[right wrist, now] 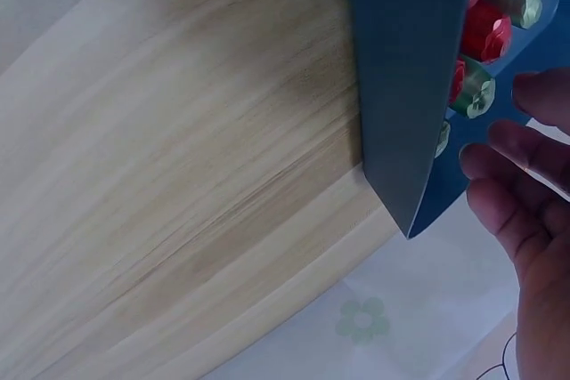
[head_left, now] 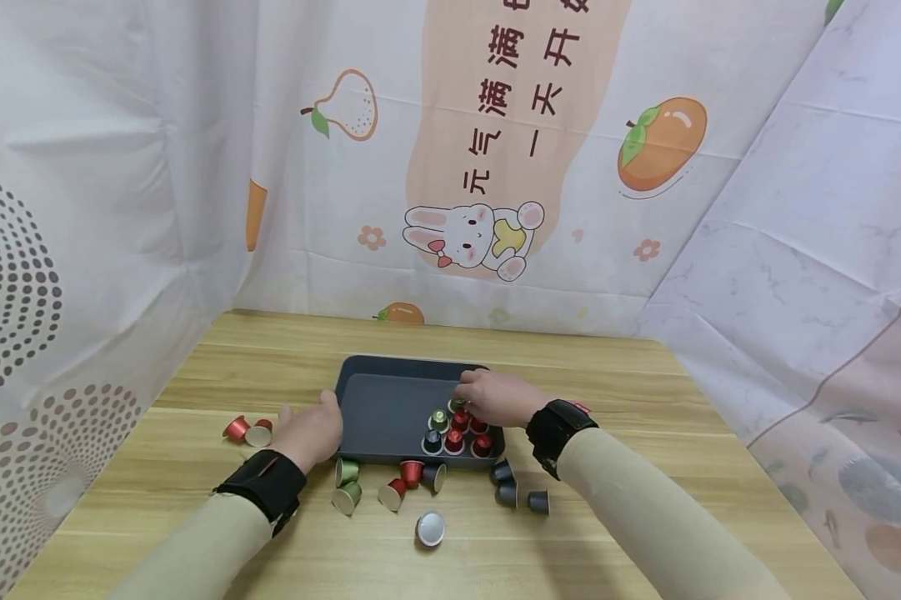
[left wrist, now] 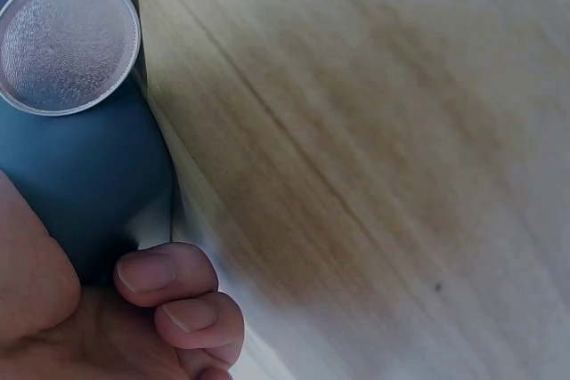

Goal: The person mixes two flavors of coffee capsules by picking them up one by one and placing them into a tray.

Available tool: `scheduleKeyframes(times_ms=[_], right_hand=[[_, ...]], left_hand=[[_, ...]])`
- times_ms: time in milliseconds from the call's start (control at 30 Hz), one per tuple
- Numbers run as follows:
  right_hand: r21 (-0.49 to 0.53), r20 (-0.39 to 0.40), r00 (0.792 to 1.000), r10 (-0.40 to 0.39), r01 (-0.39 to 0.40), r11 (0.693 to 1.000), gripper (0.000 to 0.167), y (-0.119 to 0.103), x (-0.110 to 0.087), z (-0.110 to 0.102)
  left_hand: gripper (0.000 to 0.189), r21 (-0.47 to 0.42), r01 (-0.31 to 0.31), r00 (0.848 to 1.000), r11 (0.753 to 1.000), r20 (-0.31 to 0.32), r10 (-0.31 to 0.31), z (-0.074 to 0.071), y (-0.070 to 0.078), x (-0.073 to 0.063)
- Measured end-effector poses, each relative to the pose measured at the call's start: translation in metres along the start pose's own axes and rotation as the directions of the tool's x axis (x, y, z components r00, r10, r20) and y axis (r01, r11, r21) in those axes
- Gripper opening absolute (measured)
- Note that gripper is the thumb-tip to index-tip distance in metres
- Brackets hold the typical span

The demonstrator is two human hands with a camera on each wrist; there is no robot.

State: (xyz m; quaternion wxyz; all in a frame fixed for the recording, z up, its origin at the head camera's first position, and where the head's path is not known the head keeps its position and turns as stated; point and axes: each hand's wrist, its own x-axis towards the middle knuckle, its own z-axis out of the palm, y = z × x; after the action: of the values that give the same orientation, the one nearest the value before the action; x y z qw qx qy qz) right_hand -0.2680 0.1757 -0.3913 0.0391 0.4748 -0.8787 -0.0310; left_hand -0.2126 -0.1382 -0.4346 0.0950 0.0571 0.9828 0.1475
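tray [head_left: 390, 412] long axis sideways; capsules [head_left: 454, 438] inside narrow ends up; right hand [head_left: 498, 398] loosely parted, empty (left hand [head_left: 311, 430] grip: cannot tell)

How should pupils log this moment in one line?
left hand: at left edge of dark-grey rectangular tray | right hand: near shiny green cup-shaped capsules inside | loose capsules: on wood-grain table

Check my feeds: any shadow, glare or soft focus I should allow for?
Head view: bright and fairly sharp, a soft shadow beside the cream fabric right sleeve on the light wooden tabletop; left wrist: wood grain blurred, washed out pale towards the right; right wrist: dimmer, with a bluish cast over the dark rectangular tray.
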Motion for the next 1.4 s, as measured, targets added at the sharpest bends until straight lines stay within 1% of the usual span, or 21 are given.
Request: scheduleKeyframes(times_ms=[233,467,633,867,1067,1200,1400], right_hand=[[0.006,-0.036,0.999,-0.011,0.011,1.000,0.014,0.002,-0.012,0.000],[0.020,-0.049,0.999,-0.004,0.005,1.000,0.008,0.001,-0.025,-0.006],[0.036,-0.078,0.997,0.001,0.002,0.999,0.008,0.001,-0.035,-0.005],[0.063,-0.105,0.994,0.012,-0.006,0.998,0.005,0.004,-0.048,-0.002],[0.070,-0.133,0.991,0.005,0.004,0.998,0.009,0.007,-0.058,0.000],[0.073,-0.129,0.992,0.003,0.007,0.997,0.012,0.007,-0.066,-0.002],[0.090,-0.094,0.995,0.038,-0.030,0.995,0.015,0.006,-0.077,-0.003]], left_hand=[[0.042,0.002,0.005,1.000,1.000,0.001,-0.005,-0.001,0.001,0.000],[0.040,-0.001,-0.017,1.000,1.000,-0.021,0.017,0.000,0.001,-0.002],[0.038,0.001,-0.023,0.999,1.000,-0.034,0.023,0.000,0.001,-0.003],[0.040,-0.017,-0.022,1.000,1.000,-0.022,0.022,-0.001,0.001,-0.003],[0.040,-0.004,-0.012,1.000,1.000,-0.023,0.012,0.000,0.001,-0.002],[0.040,0.004,-0.006,1.000,1.000,-0.021,0.006,0.000,0.001,-0.002],[0.045,0.000,-0.008,1.000,1.000,-0.015,0.008,-0.001,0.001,-0.003]])
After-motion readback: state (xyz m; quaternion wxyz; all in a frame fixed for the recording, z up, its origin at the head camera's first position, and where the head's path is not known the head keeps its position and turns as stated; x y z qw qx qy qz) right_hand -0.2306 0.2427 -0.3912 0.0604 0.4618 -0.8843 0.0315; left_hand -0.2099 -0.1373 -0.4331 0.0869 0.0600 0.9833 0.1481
